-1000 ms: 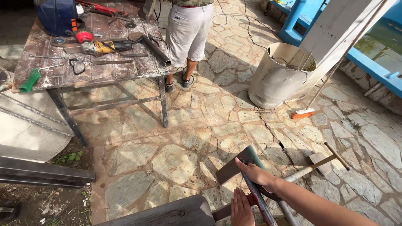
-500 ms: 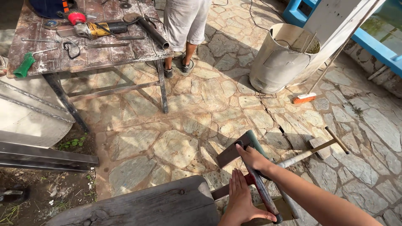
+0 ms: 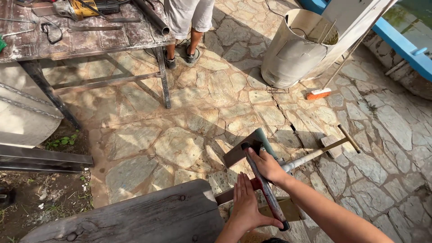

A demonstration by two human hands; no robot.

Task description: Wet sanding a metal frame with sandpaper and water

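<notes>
My right hand is closed around the upper part of a dark metal rod, which slants down toward me. The rod's top end meets a rusty angle-iron piece and a grey-green metal part. My left hand lies flat with straight fingers against the left side of the rod, its thumb hooked under the lower end. A pale pipe with a T-shaped handle lies on the paving behind my right hand. A weathered wooden plank sits just left of my hands.
Another person in white shorts stands by a metal workbench that carries a power tool and a pipe. A dented metal drum and a broom stand at the back right. Steel beams lie at the left.
My left hand has risen from below and flattened against the rod. My right hand has stayed on the rod's top. The view has tilted down and moved closer.
</notes>
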